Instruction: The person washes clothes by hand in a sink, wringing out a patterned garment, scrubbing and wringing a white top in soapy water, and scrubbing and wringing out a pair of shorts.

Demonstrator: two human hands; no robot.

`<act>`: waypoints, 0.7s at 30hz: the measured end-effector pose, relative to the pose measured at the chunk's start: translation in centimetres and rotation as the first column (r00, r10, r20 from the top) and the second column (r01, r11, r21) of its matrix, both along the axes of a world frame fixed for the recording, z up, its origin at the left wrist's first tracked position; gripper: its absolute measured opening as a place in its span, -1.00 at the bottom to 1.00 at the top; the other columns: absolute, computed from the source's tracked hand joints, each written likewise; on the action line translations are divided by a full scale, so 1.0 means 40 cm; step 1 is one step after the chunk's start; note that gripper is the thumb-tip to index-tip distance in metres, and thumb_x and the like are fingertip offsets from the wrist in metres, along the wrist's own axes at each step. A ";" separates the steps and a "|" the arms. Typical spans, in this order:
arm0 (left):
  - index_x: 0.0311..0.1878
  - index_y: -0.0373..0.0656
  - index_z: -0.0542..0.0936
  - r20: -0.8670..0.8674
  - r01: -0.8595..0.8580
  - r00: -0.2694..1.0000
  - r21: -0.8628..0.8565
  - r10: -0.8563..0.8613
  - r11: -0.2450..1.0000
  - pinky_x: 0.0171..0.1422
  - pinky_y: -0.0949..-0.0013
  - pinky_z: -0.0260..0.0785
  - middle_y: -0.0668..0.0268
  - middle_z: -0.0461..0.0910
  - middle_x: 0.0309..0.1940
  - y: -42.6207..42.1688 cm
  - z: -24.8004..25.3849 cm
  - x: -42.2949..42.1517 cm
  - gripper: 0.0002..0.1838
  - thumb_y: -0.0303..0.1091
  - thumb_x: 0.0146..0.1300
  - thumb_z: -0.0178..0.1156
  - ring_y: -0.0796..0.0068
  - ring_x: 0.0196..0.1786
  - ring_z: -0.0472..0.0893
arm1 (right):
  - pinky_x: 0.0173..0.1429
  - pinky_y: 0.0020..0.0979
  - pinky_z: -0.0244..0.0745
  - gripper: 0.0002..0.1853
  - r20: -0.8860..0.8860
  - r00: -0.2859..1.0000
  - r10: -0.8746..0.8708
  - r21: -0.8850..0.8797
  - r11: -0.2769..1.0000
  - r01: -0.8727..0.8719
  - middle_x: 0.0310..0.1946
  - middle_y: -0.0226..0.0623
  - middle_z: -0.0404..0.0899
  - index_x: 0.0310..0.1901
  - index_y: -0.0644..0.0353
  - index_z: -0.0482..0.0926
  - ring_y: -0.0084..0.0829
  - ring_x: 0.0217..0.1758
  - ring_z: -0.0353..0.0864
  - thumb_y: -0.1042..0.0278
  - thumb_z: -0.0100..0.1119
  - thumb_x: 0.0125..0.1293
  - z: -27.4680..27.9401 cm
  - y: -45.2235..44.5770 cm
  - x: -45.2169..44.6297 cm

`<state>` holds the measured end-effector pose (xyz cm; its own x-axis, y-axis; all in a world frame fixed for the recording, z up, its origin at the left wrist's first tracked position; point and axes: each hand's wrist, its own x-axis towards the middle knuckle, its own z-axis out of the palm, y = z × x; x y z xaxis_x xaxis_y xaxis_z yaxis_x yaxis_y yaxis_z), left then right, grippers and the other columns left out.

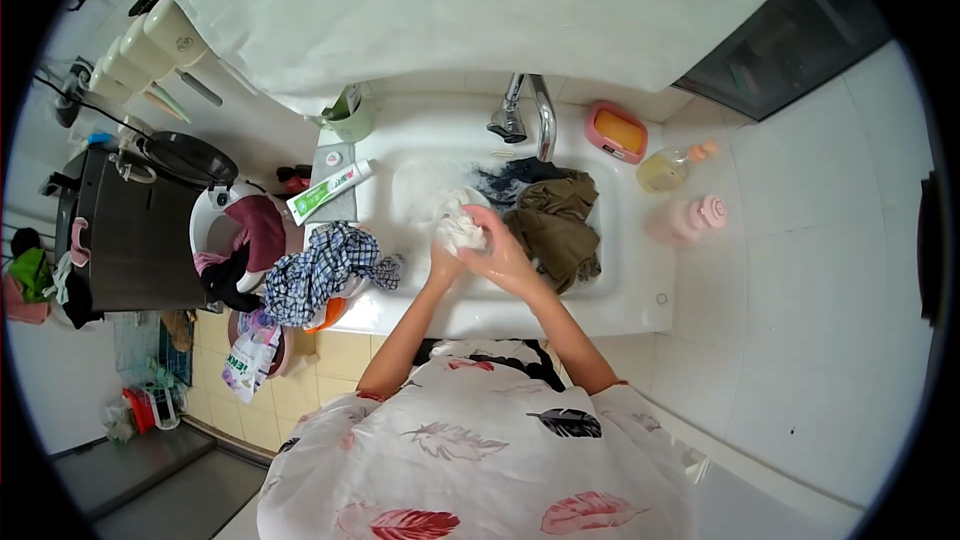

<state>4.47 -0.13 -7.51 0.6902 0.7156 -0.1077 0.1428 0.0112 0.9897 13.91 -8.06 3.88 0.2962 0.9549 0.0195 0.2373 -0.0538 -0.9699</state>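
Observation:
My left hand [446, 264] and my right hand [503, 258] are closed around a bunched white cloth [461, 227] above the sink [640, 240]. The left fingers are partly hidden by the cloth, and the right thumb and fingers press on its right side. To the right of my hands, an olive-brown garment [556, 223] lies wet in the basin. A dark navy cloth [520, 176] is bunched behind it. Foamy, cloudy water [420, 185] covers the basin's left part.
A chrome faucet [545, 118] rises at the back. Right of it are a pink soap dish [617, 132], a pump bottle [664, 170] and a pink bottle [690, 220]. On the left are a toothpaste tube [328, 192], a checked garment [318, 275] and a white bucket [215, 230] holding clothes.

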 end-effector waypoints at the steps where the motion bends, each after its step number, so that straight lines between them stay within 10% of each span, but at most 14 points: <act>1: 0.02 -0.23 0.36 -0.047 -0.046 0.997 0.193 0.057 0.980 0.12 0.36 0.19 0.21 0.41 -0.04 0.011 -0.001 0.003 -0.56 -0.29 0.06 0.09 0.37 0.05 0.38 | 0.08 -0.40 0.21 -0.48 0.008 1.000 -0.019 0.073 0.997 0.018 -0.11 -0.28 0.34 0.03 0.13 0.27 -0.40 0.02 0.30 0.48 0.13 -0.05 -0.011 -0.003 0.014; 2: 0.00 -0.22 0.39 -0.084 -0.082 0.989 0.377 0.122 0.923 0.08 0.38 0.22 0.23 0.44 -0.07 0.014 -0.004 0.004 -0.60 -0.28 0.07 0.08 0.40 0.01 0.41 | 0.09 -0.37 0.20 -0.46 0.013 0.999 -0.037 0.142 0.989 0.035 -0.08 -0.29 0.32 0.06 0.12 0.26 -0.39 0.04 0.29 0.49 0.12 -0.04 -0.017 -0.009 0.029; 7: -0.01 -0.22 0.37 0.151 -0.348 0.923 -0.066 0.354 0.935 0.03 0.43 0.27 0.28 0.43 -0.09 0.011 0.133 0.012 -0.62 -0.26 0.13 0.05 0.47 -0.05 0.43 | 0.14 -0.36 0.16 -0.28 -0.001 0.997 -0.079 -0.017 0.997 0.079 0.00 -0.26 0.25 0.17 0.04 0.12 -0.37 0.08 0.26 0.63 -0.01 -0.13 -0.026 -0.060 0.110; 13: 0.01 -0.21 0.31 0.397 -0.169 0.839 -0.458 0.371 0.873 0.02 0.29 0.31 0.27 0.37 -0.07 0.029 0.210 0.021 -0.65 -0.31 0.17 -0.01 0.39 -0.02 0.40 | 0.27 -0.22 -0.01 0.20 0.399 0.913 0.078 -0.199 0.980 0.003 0.23 -0.12 0.01 0.27 0.09 -0.21 -0.12 0.29 -0.01 0.09 0.42 -0.39 -0.120 -0.048 0.066; 18: -0.09 -0.21 0.35 0.376 -0.132 0.850 -0.526 0.369 0.840 -0.06 0.31 0.33 0.29 0.39 -0.22 0.008 0.370 0.034 -0.70 -0.43 0.05 -0.03 0.41 -0.14 0.43 | 0.21 -0.23 0.10 0.20 0.380 0.923 -0.062 0.023 0.998 0.057 0.19 -0.13 0.09 0.25 0.10 -0.15 -0.12 0.21 0.14 0.03 0.45 -0.44 -0.299 0.053 0.011; 21: -0.25 -0.21 0.41 0.449 -0.091 0.784 -0.601 0.430 0.794 -0.17 0.39 0.33 0.34 0.42 -0.35 0.023 0.411 0.041 -0.80 -0.40 0.01 0.04 0.49 -0.25 0.45 | -0.01 -0.36 0.34 -0.27 0.111 0.951 -0.290 0.139 0.952 0.274 -0.11 -0.15 0.45 0.02 0.18 0.28 -0.25 -0.04 0.45 0.26 0.39 -0.27 -0.261 0.087 0.005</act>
<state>6.10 0.79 8.93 0.5418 0.8184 -0.1914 -0.4974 0.4957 0.7119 14.11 -4.59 -6.56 0.5400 0.8212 0.1845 0.3525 -0.0216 -0.9356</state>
